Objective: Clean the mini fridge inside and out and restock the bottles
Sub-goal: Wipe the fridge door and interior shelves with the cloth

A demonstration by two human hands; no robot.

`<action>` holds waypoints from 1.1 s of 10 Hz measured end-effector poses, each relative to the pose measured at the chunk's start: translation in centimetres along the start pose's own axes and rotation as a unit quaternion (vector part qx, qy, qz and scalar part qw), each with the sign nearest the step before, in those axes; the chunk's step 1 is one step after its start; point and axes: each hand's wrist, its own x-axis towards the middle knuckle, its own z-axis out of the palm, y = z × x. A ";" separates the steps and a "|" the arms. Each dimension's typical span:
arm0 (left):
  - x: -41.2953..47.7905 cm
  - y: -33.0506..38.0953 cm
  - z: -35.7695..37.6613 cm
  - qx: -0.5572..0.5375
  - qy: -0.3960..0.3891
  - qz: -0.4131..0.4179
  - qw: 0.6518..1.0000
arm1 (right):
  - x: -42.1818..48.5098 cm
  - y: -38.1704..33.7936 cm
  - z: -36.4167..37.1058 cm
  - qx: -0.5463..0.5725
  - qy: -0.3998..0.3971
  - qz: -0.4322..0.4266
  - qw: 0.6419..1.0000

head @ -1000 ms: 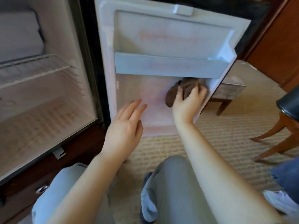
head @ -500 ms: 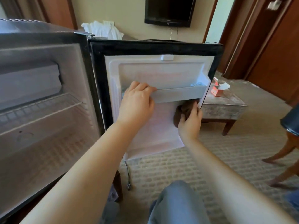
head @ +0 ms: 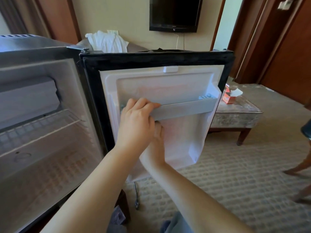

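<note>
- While the view has lifted from the lower door to take in the top of the mini fridge, its cabinet stands open at the left. A wire shelf crosses it and no bottles show inside, so restocking looks still to come.
- Its door is swung wide with the white liner facing the person; wiping this liner appears to be the step in hand.
- Across the liner runs the grey door shelf. A second ago nothing held it.
- Now the left hand has its grip closed over the rail's left end, fingers curled on top, likely to steady the door.
- Meanwhile the right hand has slid from the liner's right side to the left, just under the rail and behind the left hand. The brown cloth it pressed there is hidden, so I cannot tell whether that grip holds it.
- Beyond the door, an orange carton lies open on a padded stool, with white paper poking out.
- At the right end of the door shelf sits one small pale thing, too blurred to name.
</note>
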 end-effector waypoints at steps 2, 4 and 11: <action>-0.5 0.0 -0.2 -0.017 0.011 -0.010 1.000 | 0.7 9.9 -4.9 -0.085 0.058 -0.157 0.982; -0.7 0.2 -0.6 -0.014 0.005 -0.002 1.000 | -0.3 11.1 -6.4 -0.058 -0.001 0.076 0.995; -15.5 -2.6 -16.1 0.200 -0.209 -0.122 0.949 | -3.6 -3.7 -9.4 0.145 -0.198 0.060 0.968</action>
